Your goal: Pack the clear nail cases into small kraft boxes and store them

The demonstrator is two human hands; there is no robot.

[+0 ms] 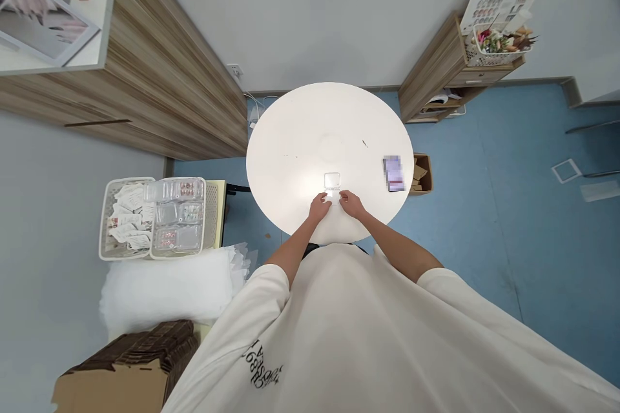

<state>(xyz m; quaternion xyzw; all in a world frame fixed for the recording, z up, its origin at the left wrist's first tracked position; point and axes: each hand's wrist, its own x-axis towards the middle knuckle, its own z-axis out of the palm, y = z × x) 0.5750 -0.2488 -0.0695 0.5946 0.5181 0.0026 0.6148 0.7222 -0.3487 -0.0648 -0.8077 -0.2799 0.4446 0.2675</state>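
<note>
So your left hand (320,207) and right hand (351,204) are both down at the near side of the round white table (290,122), fingers bent, with only a small gap between the two hands. You've got a clear plastic case (332,181) lying opened out there, one half far and one half near. The near half sits right between your fingers, left ones by its left edge, right ones by its right edge. Honestly can't tell if you're actually pinching it or just resting against it, it's see-through and tiny from up here. The far half lies just beyond your fingertips, on the table.

Hands are about level with each other, turned in toward the case. Your left forearm (296,246) comes in from the near left and your right forearm (400,246) from the near right, so they make a kind of V that narrows at the case. Sleeves end around the elbows.

Over by the table's right edge, well apart from your right hand, there's a flat purple item (394,174), pixelated so no clue on the details. Off to the left, past the table, a white basket (203,251) holds more clear cases.
</note>
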